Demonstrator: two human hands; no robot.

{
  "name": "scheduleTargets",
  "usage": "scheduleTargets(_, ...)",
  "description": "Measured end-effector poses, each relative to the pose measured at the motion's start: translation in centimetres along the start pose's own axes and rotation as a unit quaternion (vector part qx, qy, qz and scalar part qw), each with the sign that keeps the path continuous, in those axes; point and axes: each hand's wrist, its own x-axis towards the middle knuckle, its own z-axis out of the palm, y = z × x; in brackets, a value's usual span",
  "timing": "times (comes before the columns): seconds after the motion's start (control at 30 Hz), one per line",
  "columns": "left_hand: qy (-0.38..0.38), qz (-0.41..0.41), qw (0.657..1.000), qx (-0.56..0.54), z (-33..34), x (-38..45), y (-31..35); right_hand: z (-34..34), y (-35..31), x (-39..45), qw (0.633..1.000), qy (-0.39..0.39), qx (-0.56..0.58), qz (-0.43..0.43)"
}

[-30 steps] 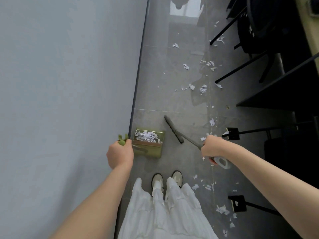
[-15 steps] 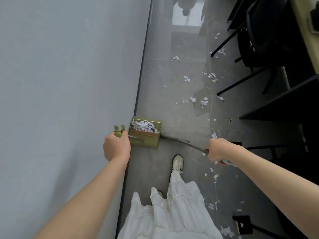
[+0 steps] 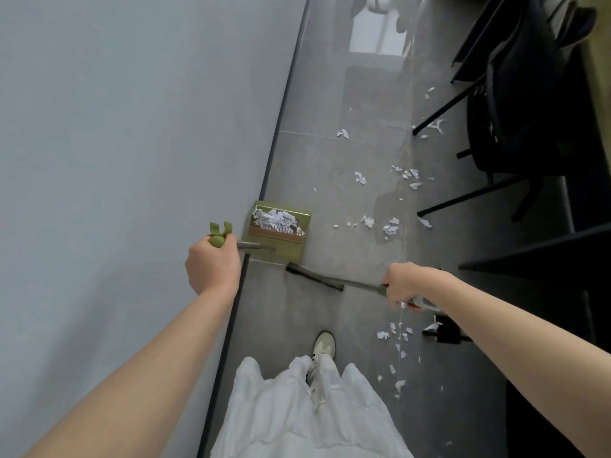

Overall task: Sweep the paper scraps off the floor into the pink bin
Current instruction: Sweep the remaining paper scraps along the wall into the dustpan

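your left hand (image 3: 213, 271) grips the green dustpan (image 3: 281, 231) handle, keeping collected scraps level, while your right hand (image 3: 408, 285) grips the broom (image 3: 314, 280); loose paper scraps (image 3: 391, 228) lie at 1 o'clock; no pink bin is visible.

Seen from above, the left hand (image 3: 213, 267) grips the green-tipped handle of an olive dustpan (image 3: 281, 228) that sits on the grey floor (image 3: 334, 166) just beside the wall (image 3: 132, 127) and holds a heap of white paper scraps (image 3: 276, 218); the right hand (image 3: 408, 284) grips the handle of a broom (image 3: 314, 277), whose dark brush head lies on the floor near the dustpan's near corner. More scraps (image 3: 390, 226) lie scattered toward the black chair legs (image 3: 463, 196) at right and beside the white skirt (image 3: 307, 411) and one shoe (image 3: 324, 343).
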Motion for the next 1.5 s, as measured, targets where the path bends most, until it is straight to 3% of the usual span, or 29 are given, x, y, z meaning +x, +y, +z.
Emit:
scheduleTargets(0.43, -0.018, 0.074, 0.997, -0.029, 6.4, 5.7, 10.3, -10.2, 1.1, 6.5, 0.996, 0.016, 0.090, 0.000)
scheduleTargets(0.73, -0.047, 0.103, 0.993, -0.029, 10.8, 13.5, 19.6, -19.9, 0.7, 10.4, 0.993, -0.029, 0.115, 0.026)
scheduleTargets(1.23, -0.029, 0.115, 0.993, -0.018, 16.0, 18.7, 26.2, -29.4, 2.5, 13.5, 0.986, 0.086, 0.137, 0.051)
scheduleTargets(1.5, -0.026, 0.090, 0.995, -0.019, 17.7, 18.3, 28.3, -30.6, 6.6, 11.6, 0.988, 0.014, 0.149, 0.026)
